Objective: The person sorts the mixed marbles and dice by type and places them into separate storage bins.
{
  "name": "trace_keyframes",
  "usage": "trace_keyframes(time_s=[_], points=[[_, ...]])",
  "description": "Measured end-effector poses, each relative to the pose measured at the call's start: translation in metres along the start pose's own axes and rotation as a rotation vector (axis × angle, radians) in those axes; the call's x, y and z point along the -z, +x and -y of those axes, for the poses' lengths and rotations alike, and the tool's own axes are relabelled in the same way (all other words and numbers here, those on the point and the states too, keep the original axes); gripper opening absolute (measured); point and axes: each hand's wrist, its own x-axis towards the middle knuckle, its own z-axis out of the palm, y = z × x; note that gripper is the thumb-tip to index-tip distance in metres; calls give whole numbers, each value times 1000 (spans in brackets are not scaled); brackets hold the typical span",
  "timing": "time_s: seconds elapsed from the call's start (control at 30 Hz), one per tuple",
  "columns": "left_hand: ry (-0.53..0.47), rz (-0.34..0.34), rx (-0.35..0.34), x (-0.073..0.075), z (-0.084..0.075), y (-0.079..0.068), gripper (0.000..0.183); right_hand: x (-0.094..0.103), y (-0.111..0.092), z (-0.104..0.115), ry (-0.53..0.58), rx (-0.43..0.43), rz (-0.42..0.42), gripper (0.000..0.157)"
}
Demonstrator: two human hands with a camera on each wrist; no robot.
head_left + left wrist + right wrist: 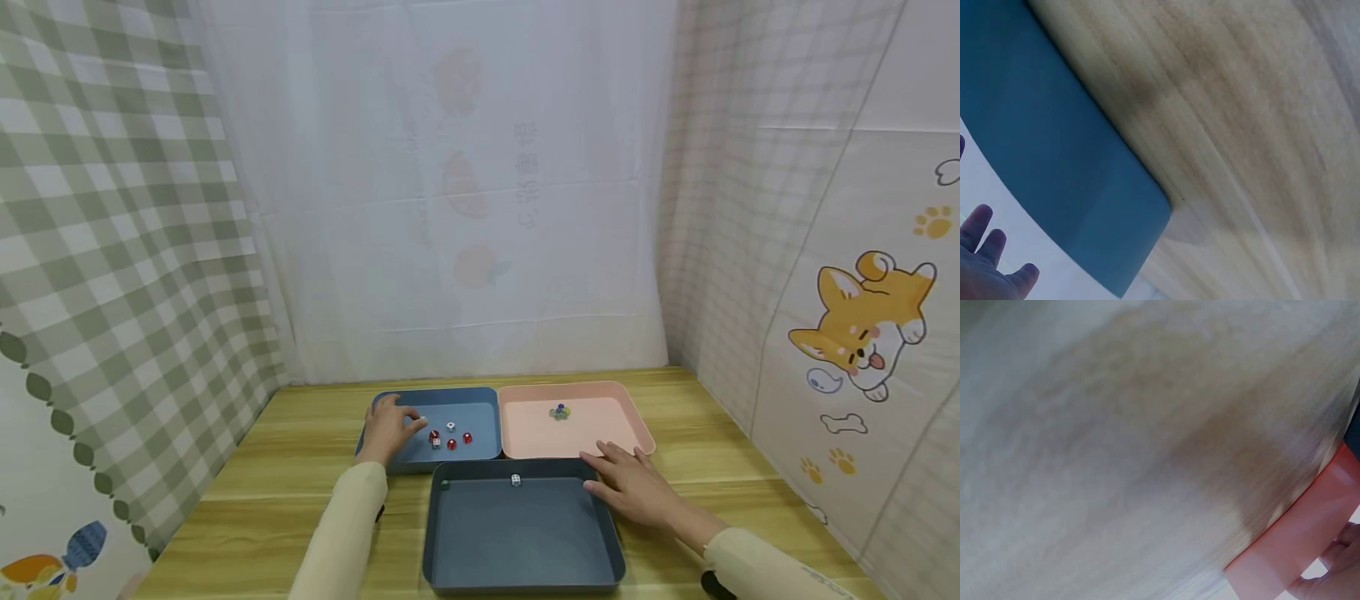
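My left hand (387,427) is over the left side of the blue tray (476,400), its thumb and index finger pinching what looks like a small white die (423,419), partly hidden by the fingertips. Close by in that tray lie red dice (452,444) and white dice (451,427). My right hand (633,486), fingers spread and fairly straight, hovers by the near right corner of the pink tray (592,392) and the right rim of the dark grey tray (525,533). It holds nothing visible. In the left wrist view, several left fingers (991,247) show beyond the blue tray wall.
A small cluster of green and blue glassy pieces (560,412) sits in the pink tray. Inside the dark grey tray are a white die (515,480) and a small green piece (445,484). All three trays stand on a wooden table (300,450), with hanging cloths (465,208) around.
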Motion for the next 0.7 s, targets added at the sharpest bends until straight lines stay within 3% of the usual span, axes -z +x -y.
trace_keyframes(time_s=[0.2, 0.43, 0.6, 0.7], points=[[11, -29, 44, -1, 0, 2, 31, 1, 0, 0, 0, 0, -2, 56], [19, -55, 17, 1, -9, 4, 36, 2, -1, 1, -2, -7, 1, 56], [4, -68, -41, 0, -17, 3, 36, 2, 0, 1, 0, -11, 6, 56], [-15, -75, -124, -1, -24, 2, 33, 2, 1, 1, 0, -14, 10, 56]])
